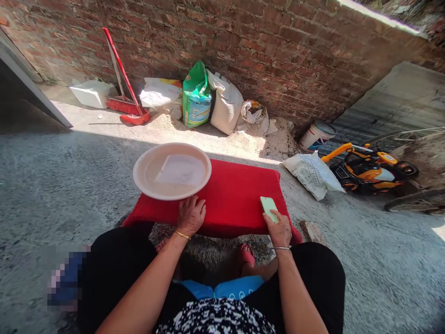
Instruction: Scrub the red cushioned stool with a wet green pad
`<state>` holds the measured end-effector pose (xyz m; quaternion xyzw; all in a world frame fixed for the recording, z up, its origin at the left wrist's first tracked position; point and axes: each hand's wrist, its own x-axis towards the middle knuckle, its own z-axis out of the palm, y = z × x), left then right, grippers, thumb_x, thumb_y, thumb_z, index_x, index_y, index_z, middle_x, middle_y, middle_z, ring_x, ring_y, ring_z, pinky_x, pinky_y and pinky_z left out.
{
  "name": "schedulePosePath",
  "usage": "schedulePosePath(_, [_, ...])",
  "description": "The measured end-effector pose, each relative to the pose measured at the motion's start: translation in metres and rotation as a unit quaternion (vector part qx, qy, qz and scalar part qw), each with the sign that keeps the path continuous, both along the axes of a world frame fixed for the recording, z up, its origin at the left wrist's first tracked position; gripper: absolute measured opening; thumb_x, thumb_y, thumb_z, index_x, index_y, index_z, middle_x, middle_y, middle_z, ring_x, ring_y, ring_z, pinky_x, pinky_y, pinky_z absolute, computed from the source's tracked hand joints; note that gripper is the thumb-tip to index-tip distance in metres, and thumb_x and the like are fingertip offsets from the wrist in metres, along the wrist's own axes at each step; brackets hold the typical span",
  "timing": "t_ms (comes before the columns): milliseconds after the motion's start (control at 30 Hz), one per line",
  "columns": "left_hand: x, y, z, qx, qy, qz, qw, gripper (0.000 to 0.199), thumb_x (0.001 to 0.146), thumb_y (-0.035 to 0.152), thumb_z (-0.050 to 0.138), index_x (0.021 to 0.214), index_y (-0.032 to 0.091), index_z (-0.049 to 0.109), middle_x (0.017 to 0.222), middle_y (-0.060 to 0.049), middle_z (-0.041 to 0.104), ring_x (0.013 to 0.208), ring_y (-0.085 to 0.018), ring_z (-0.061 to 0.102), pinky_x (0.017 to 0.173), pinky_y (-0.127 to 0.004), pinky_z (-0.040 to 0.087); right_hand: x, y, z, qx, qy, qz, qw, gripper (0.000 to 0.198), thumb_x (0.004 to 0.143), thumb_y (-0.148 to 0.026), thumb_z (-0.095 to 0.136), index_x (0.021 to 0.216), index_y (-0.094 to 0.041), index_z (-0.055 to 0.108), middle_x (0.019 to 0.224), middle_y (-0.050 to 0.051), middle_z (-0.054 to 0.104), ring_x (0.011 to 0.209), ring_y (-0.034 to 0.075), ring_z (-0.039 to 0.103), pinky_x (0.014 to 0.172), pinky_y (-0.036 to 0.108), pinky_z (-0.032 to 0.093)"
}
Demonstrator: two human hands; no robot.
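A low table (243,190) covered with a red cloth stands before my knees. On its left side sits a wide, pale pink basin (138,178) with water in it. A whitish rectangular patch (182,171) shows inside, and I cannot tell whether it is an object or a reflection. My left hand (191,215) rests on the cloth just below the basin's near rim, fingers loosely stretched and holding nothing. At the table's right end, my right hand (279,228) grips the lower part of a flat, pale green phone (268,204) lying at the cloth.
Along the brick wall stand a red broom and dustpan (135,119), a white foam box (92,94), a green sack (197,99), a white sack (227,104) and a bucket (316,137). On the right are another sack (313,174) and a yellow toy excavator (371,169).
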<state>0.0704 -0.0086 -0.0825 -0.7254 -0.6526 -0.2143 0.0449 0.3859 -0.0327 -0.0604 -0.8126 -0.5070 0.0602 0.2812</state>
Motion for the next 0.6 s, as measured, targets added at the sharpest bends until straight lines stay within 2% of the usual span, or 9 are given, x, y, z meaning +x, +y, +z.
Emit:
schedulePosePath(167, [0.001, -0.001, 0.003, -0.007, -0.017, 0.004, 1.0, 0.029, 0.087, 0.03, 0.045, 0.106, 0.025, 0.067, 0.113, -0.011, 0.061, 0.106, -0.028, 0.052, 0.087, -0.044, 0.038, 0.05, -0.005, -0.005, 0.019, 0.011, -0.123, 0.992, 0.061, 0.07, -0.066, 0.052, 0.102, -0.018, 0.071, 0.095, 0.013, 0.064, 0.093, 0.027, 0.054, 0.08, 0.037, 0.042])
schedulePosePath(267, [0.001, 0.0, 0.003, 0.0, -0.008, 0.003, 1.0, 0.03, 0.088, 0.03, 0.044, 0.107, 0.024, 0.067, 0.112, -0.011, 0.061, 0.105, -0.028, 0.052, 0.085, -0.044, 0.038, 0.052, -0.005, -0.001, 0.05, 0.005, -0.131, 0.99, 0.064, 0.07, -0.068, 0.051, 0.101, -0.014, 0.07, 0.094, 0.015, 0.064, 0.094, 0.028, 0.054, 0.081, 0.039, 0.042])
schedulePosePath(333, [0.001, 0.0, 0.001, 0.004, 0.003, 0.004, 1.0, 0.03, 0.088, 0.03, 0.044, 0.107, 0.024, 0.067, 0.111, -0.011, 0.061, 0.103, -0.028, 0.053, 0.083, -0.043, 0.038, 0.037, -0.003, 0.002, 0.086, 0.006, -0.086, 0.993, 0.066, 0.072, -0.068, 0.049, 0.1, -0.013, 0.07, 0.094, 0.015, 0.063, 0.094, 0.028, 0.054, 0.083, 0.039, 0.042])
schedulePosePath(433, [0.001, 0.0, 0.0, 0.009, 0.015, 0.003, 1.0, 0.03, 0.088, 0.031, 0.044, 0.107, 0.024, 0.067, 0.111, -0.01, 0.062, 0.101, -0.028, 0.053, 0.081, -0.043, 0.039, -0.004, 0.002, 0.006, 0.128, 0.02, 0.033, 0.991, 0.061, 0.076, -0.065, 0.049, 0.103, -0.014, 0.069, 0.095, 0.013, 0.06, 0.093, 0.024, 0.054, 0.083, 0.037, 0.044])
schedulePosePath(500, [0.0, 0.0, 0.0, 0.013, 0.017, 0.002, 1.0, 0.03, 0.088, 0.031, 0.044, 0.106, 0.024, 0.067, 0.112, -0.01, 0.062, 0.101, -0.027, 0.054, 0.082, -0.042, 0.039, -0.036, 0.003, 0.004, 0.128, 0.029, 0.113, 0.985, 0.054, 0.078, -0.06, 0.052, 0.105, -0.016, 0.068, 0.099, 0.011, 0.057, 0.093, 0.022, 0.055, 0.081, 0.034, 0.046])
schedulePosePath(600, [-0.001, -0.001, 0.001, 0.014, 0.013, -0.002, 1.0, 0.03, 0.088, 0.03, 0.045, 0.106, 0.024, 0.067, 0.113, -0.01, 0.062, 0.102, -0.027, 0.054, 0.082, -0.042, 0.039, -0.076, 0.003, 0.0, 0.089, 0.022, 0.195, 0.977, 0.045, 0.078, -0.052, 0.057, 0.108, -0.02, 0.067, 0.103, 0.009, 0.055, 0.09, 0.019, 0.057, 0.074, 0.03, 0.048])
